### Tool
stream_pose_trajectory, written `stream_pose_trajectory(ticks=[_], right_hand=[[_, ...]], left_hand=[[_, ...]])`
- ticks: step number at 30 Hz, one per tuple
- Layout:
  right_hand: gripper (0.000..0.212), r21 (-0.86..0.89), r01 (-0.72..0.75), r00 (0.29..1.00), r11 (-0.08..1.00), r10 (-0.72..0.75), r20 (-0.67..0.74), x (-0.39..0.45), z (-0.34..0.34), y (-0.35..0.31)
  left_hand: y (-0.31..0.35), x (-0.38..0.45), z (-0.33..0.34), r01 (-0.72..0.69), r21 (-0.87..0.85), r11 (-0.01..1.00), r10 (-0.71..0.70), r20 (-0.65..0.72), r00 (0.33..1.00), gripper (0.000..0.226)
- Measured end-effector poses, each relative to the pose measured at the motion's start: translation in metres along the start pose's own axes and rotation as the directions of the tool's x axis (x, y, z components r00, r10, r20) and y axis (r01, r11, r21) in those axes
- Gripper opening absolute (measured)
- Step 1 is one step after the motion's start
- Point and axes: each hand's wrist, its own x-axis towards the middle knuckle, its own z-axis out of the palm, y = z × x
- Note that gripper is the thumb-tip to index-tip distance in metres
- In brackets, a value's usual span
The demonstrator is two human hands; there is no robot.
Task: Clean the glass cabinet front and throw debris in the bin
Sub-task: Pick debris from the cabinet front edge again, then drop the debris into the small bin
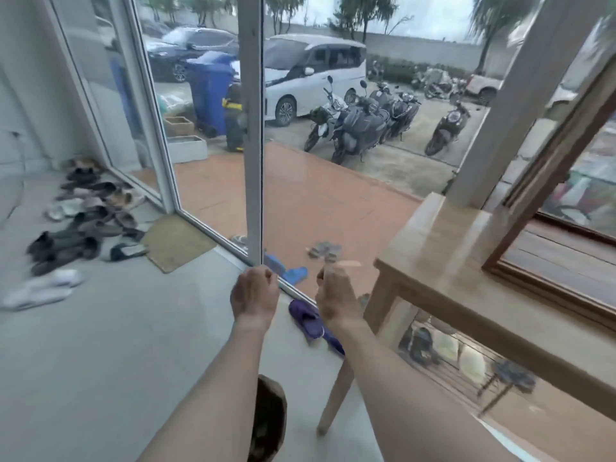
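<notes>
Both my forearms reach forward over the grey floor. My left hand [255, 291] is curled into a fist just before the foot of the white door frame post [253, 128]. My right hand [336, 295] is also curled, beside the wooden table's corner; a pale blur sits at its fingertips and I cannot tell what it is. A wood-framed glass front [563, 181] stands on the right behind the table. A tall blue wheeled bin [210, 95] stands outside beyond the glass wall.
A wooden table [443, 248] with slim legs fills the right. Many shoes [83, 221] and a doormat [176, 241] lie left of the doorway; purple slippers [310, 320] lie by the threshold. A dark brown object [270, 421] sits low between my arms. Scooters and cars are parked outside.
</notes>
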Motion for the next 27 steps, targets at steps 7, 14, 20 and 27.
stream_pose_trajectory(ticks=[7,14,20,27], right_hand=[[0.016,0.094,-0.095,0.978,0.991,0.075,0.196,-0.042,0.116,0.001],[0.021,0.069,-0.201,0.921,0.977,0.164,0.354,-0.076,0.188,0.007],[0.024,0.088,-0.250,0.892,0.964,0.195,0.408,-0.085,0.202,0.013],[0.023,0.069,-0.241,0.912,0.968,0.202,0.358,-0.075,0.167,0.014]], left_hand=[[-0.119,-0.039,0.030,0.233,0.069,0.970,-0.241,0.147,0.959,0.024],[-0.180,-0.081,0.060,0.349,0.146,0.926,-0.376,0.273,0.885,0.038],[-0.200,-0.091,0.071,0.428,0.149,0.892,-0.453,0.265,0.851,0.032],[-0.176,-0.083,0.058,0.390,0.072,0.918,-0.396,0.190,0.898,0.029]])
